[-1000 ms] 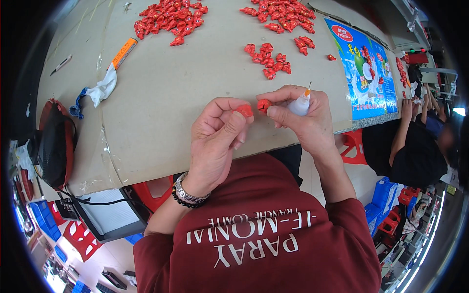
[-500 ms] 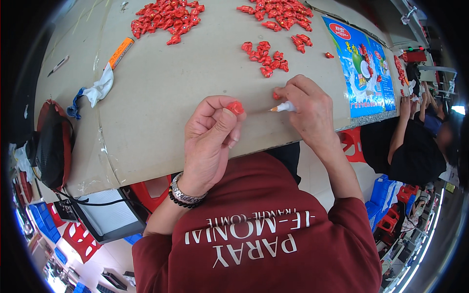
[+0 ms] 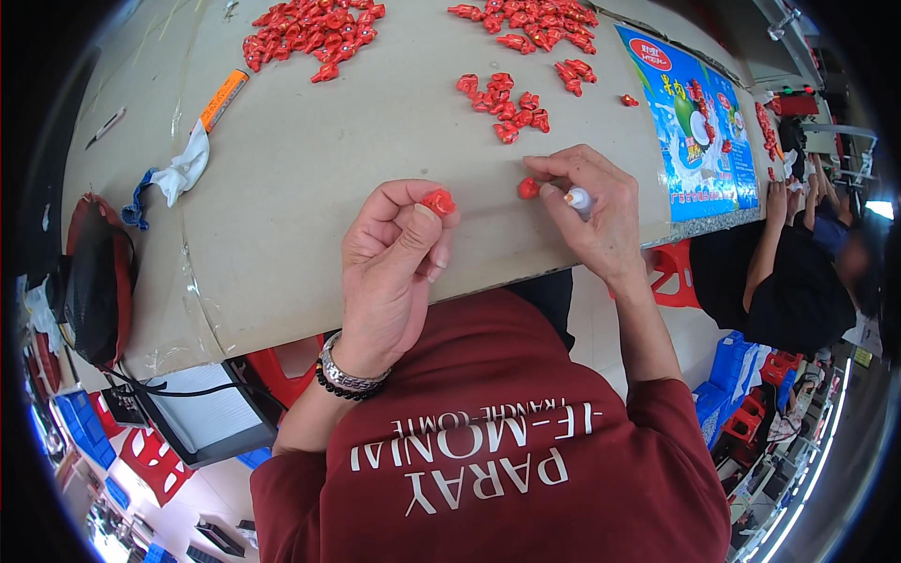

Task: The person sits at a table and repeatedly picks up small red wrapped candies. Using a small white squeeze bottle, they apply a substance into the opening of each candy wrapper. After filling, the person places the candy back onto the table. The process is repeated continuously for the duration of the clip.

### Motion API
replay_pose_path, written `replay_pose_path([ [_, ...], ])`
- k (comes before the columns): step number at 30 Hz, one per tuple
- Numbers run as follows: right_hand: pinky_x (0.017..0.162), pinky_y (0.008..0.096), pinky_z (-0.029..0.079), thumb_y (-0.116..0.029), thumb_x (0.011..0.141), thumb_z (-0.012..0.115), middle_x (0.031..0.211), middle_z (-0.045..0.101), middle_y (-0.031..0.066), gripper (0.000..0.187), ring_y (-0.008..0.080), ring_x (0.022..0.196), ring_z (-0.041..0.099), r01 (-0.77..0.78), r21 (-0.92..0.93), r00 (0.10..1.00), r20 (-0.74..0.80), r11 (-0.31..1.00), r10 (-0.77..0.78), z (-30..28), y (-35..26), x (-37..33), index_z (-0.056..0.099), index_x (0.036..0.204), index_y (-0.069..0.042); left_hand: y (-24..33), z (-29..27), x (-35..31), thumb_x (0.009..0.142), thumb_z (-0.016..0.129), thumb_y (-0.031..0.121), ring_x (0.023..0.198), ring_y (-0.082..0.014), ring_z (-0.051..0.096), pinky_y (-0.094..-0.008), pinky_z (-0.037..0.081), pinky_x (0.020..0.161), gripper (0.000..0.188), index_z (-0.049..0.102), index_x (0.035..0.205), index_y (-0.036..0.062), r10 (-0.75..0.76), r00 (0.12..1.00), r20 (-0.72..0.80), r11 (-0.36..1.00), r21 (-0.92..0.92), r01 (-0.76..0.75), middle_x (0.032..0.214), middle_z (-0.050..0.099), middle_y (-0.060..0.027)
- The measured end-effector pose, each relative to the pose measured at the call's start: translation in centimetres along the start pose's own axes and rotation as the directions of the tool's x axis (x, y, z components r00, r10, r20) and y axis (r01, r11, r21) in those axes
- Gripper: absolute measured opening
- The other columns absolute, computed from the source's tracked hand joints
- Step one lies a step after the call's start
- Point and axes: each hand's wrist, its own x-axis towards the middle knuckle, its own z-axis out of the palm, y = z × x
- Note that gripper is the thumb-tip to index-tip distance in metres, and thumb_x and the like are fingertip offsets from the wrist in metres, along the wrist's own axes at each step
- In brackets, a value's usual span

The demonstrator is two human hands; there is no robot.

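My left hand [image 3: 392,253] pinches a small glossy red figure-like piece [image 3: 438,201] between thumb and fingers, above the table's near part. To its right, my right hand [image 3: 596,202] is curled round a white pen [image 3: 579,200] with a brownish tip, seen nearly end-on. Another red piece [image 3: 528,188] shows by the right index fingertip; I cannot tell whether it is held or lies on the table. Beyond the right hand several similar red pieces [image 3: 505,111] lie loose on the tabletop [image 3: 310,159].
Larger heaps of red pieces lie at the far left [image 3: 314,38] and far middle [image 3: 540,23]. On the left are an orange box cutter [image 3: 223,100], a white cloth [image 3: 183,172], a pen [image 3: 106,128] and a dark bag [image 3: 100,281]. A blue poster [image 3: 690,141] covers the right; another person [image 3: 798,253] sits beyond.
My left hand has drifted slightly left with its red piece. The pen in my right hand has swung from pointing left to nearly end-on, away from the left hand.
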Motion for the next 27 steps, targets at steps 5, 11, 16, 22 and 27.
replay_pose_path([
  [5,0.062,0.0295,0.047,-0.007,0.073,0.069,0.079,0.062,0.0102,0.022,0.0194,0.068,0.060,-0.099,-0.048,0.995,-0.023,0.994,0.098,-0.1,0.0,-0.6,0.069,0.094,0.000,0.0,0.1,0.0,0.093,0.058,0.017,0.062,-0.0047,0.046,-0.0191,0.033,0.054,0.021,0.056,0.108,0.0026,0.006,1.000,-0.014,1.000,0.005,-0.006,0.089,0.063,-0.0042],
  [11,0.065,0.0288,0.046,-0.005,0.076,0.066,0.077,0.058,0.0069,0.025,0.0154,0.073,0.059,-0.182,-0.091,0.983,-0.007,0.979,0.182,-0.6,-0.5,-1.4,0.069,0.101,-0.002,-0.1,0.0,0.0,0.093,0.058,0.016,0.062,-0.0047,0.046,-0.0191,0.033,0.054,0.021,0.056,0.108,0.0021,0.006,1.000,-0.014,1.000,0.002,-0.006,0.089,0.062,-0.0045],
  [16,0.065,0.0283,0.046,0.000,0.071,0.070,0.078,0.059,0.0074,0.020,0.0158,0.072,0.059,-0.076,-0.160,0.996,-0.055,0.984,0.068,0.7,-0.6,-2.0,0.067,0.091,0.000,-0.3,0.1,0.0,0.093,0.059,0.017,0.062,-0.0045,0.046,-0.0187,0.033,0.054,0.021,0.056,0.108,0.0023,-0.015,1.000,-0.002,1.000,0.001,0.015,0.089,0.062,-0.0041],
  [22,0.067,0.0244,0.047,0.004,0.072,0.070,0.086,0.064,0.0069,0.019,0.0130,0.075,0.061,-0.134,0.087,0.989,-0.053,0.987,0.139,1.0,-1.7,-2.1,0.064,0.090,0.001,-0.5,0.5,-0.2,0.093,0.059,0.017,0.063,-0.0029,0.045,-0.0177,0.033,0.054,0.022,0.056,0.108,0.0025,-0.008,1.000,0.007,0.999,0.042,0.008,0.090,0.063,-0.0032],
  [27,0.065,0.0278,0.049,0.002,0.073,0.070,0.081,0.065,0.0080,0.014,0.0168,0.072,0.063,-0.047,0.341,0.995,-0.068,0.939,0.074,0.8,-4.2,-1.1,0.066,0.087,-0.001,-0.4,0.6,-0.4,0.092,0.060,0.017,0.063,-0.0043,0.046,-0.0184,0.034,0.054,0.019,0.056,0.105,0.0038,0.030,1.000,-0.001,0.982,0.188,-0.029,0.088,0.063,-0.0029],
])
